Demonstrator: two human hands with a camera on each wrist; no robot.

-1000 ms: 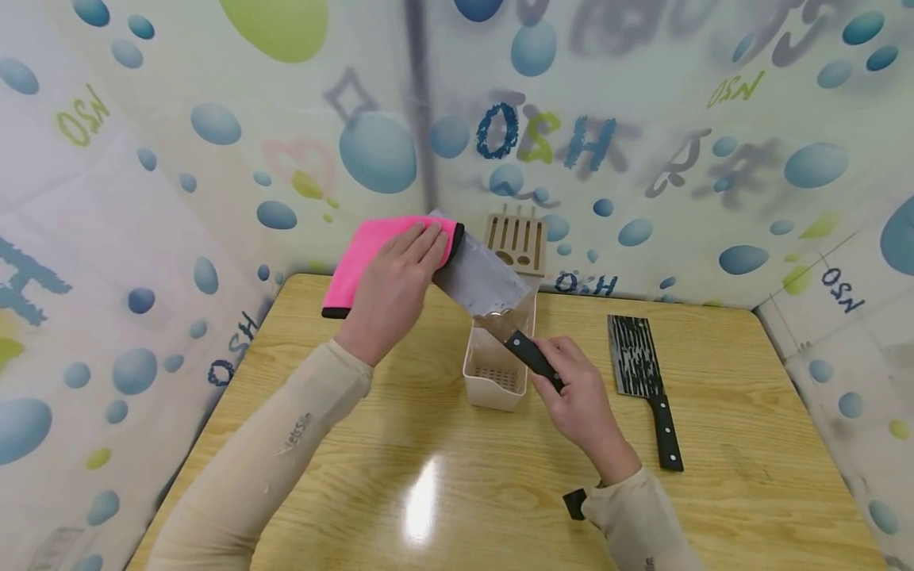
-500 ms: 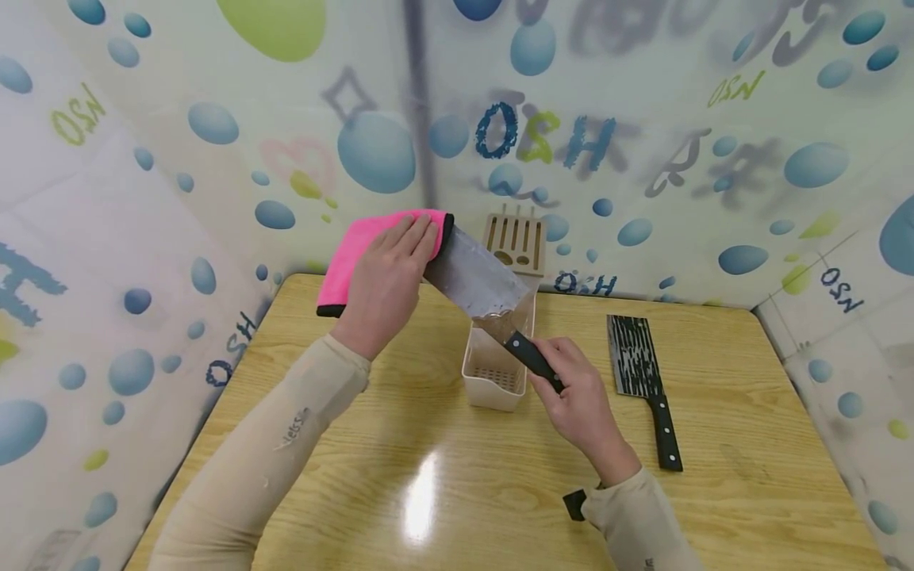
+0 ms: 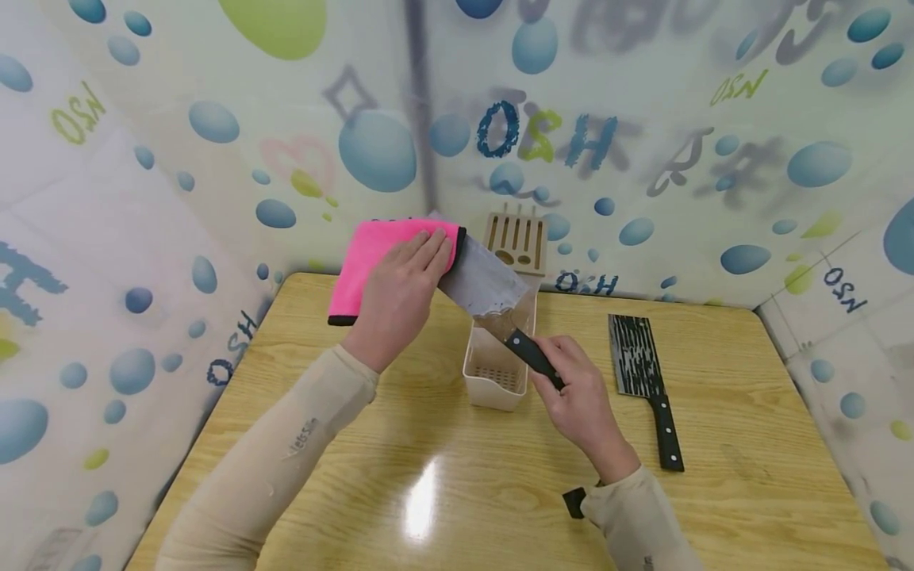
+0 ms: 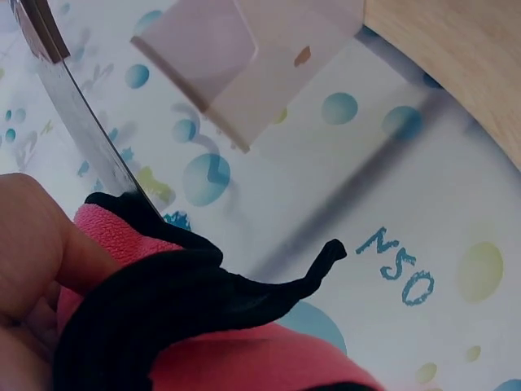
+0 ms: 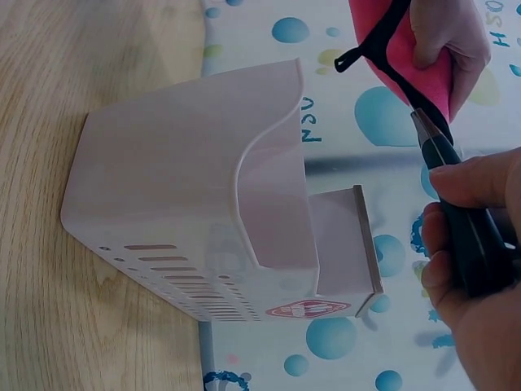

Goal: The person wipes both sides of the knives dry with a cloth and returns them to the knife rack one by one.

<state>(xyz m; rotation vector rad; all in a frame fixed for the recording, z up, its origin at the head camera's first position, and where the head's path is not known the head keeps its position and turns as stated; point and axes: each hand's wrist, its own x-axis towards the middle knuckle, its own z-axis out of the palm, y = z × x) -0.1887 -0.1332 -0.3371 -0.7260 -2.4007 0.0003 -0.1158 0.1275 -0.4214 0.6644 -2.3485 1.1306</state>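
Note:
My right hand [image 3: 581,400] grips the black handle [image 3: 534,358] of a cleaver, raised above the table with its broad grey blade [image 3: 485,277] slanting up to the left. A pink cloth with black edging [image 3: 357,266] is folded over the far part of that blade. Pinching the cloth from both sides is my left hand [image 3: 400,297]; its thumb [image 5: 427,45] shows in the right wrist view. The cloth hides the blade's end. A second cleaver with a black-streaked blade [image 3: 635,357] lies on the table to the right, its handle toward me.
Below the raised cleaver stands a cream plastic knife holder [image 3: 496,396] with a slotted beige top [image 3: 516,242] at its back. The wooden table [image 3: 343,492] ends at a patterned wall covering [image 3: 457,103] on the far side and both flanks.
The left hand and cloth slid slightly toward the blade's tip, then came back along the blade toward the handle. The right hand and its cleaver stayed nearly still.

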